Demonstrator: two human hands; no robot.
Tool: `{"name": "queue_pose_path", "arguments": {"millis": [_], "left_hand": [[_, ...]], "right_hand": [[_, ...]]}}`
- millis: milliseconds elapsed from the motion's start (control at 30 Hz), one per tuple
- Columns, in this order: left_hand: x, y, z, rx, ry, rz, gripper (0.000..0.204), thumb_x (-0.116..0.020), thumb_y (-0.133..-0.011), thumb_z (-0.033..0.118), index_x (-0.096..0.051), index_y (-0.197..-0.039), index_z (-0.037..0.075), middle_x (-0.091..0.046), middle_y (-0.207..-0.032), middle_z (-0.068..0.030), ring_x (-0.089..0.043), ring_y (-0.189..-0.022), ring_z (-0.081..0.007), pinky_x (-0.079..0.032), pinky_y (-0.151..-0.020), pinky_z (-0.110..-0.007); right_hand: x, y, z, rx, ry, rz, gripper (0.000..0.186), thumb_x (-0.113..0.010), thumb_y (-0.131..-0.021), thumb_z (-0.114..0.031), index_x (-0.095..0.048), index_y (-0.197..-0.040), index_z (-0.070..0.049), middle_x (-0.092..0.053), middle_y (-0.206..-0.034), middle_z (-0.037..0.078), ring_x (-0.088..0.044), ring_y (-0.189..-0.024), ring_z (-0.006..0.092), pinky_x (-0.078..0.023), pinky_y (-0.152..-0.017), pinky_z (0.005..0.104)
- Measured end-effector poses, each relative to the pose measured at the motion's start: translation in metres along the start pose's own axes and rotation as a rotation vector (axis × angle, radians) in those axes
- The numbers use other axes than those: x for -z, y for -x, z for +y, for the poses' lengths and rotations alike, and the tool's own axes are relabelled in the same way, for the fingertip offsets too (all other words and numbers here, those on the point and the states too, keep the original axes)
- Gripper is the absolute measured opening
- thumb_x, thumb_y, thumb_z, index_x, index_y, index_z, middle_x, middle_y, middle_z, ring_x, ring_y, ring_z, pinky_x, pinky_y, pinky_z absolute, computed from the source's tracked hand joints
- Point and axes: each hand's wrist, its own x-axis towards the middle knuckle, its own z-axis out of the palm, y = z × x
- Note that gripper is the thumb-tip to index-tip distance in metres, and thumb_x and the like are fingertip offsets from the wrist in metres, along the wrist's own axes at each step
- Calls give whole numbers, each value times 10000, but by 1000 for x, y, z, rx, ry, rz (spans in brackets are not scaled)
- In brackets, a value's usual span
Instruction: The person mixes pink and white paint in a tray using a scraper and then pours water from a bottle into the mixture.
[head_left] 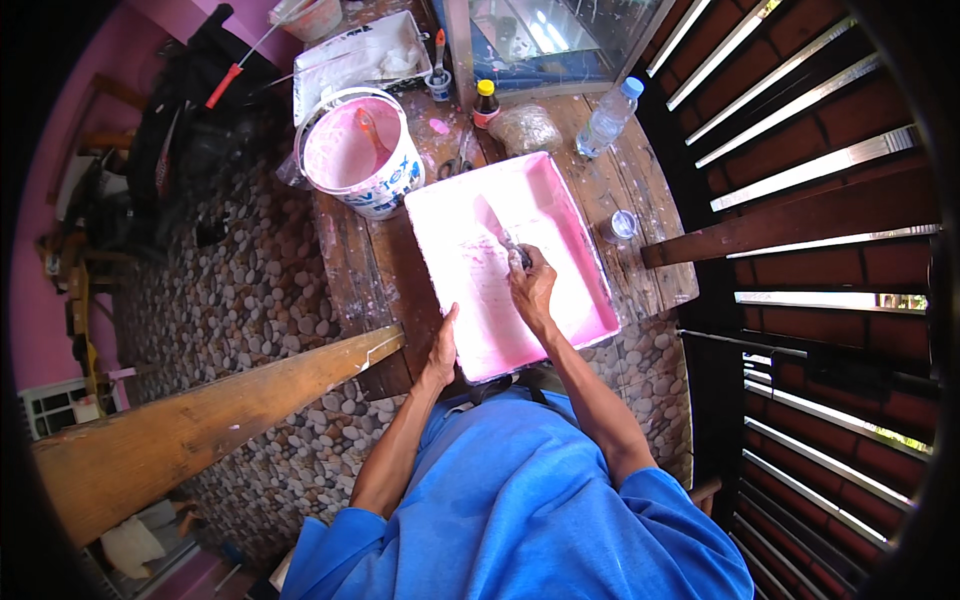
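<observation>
A pink-coated paint tray (578, 235) lies in front of me, partly on the wooden table, with its near end close to my body. My right hand (533, 285) is closed round the dark handle of a putty knife (490, 218). The knife's pink-smeared blade points away from me, low over the tray's floor; whether it touches cannot be made out. At the tray's left side, my left hand (443, 348) grips the rim, thumb up along the edge and fingers mostly hidden beneath.
Behind the tray on the table (640, 190) stand a white paint bucket (395, 190), scissors (455, 160), a yellow-capped bottle (486, 105), a clear plastic bag (527, 130), a water bottle (610, 118) and a small cup (622, 225). A wooden beam (230, 410) juts in from the left.
</observation>
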Motion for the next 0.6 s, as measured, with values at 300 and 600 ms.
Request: {"name": "queue_pose_path", "arguments": {"millis": [300, 600], "left_hand": [[-20, 15, 24, 17, -24, 50, 794, -400, -940, 527, -178, -1456, -34, -176, -1537, -131, -154, -1417, -196, -111, -1147, -313], [-14, 14, 17, -12, -88, 90, 763, -393, -948, 509, -197, -1454, -27, -204, -1527, -123, -181, -1404, -200, -118, -1143, -319]], "right_hand": [[-16, -2, 4, -40, 79, -40, 241, -593, -915, -188, -615, -993, 40, -579, -606, 51, -548, -510, 105, -432, -457, 263], [-26, 2, -5, -24, -35, -165, 214, -579, -896, -152, -626, -1005, 26, -593, -606, 65, -564, -515, 122, -449, -471, 281]]}}
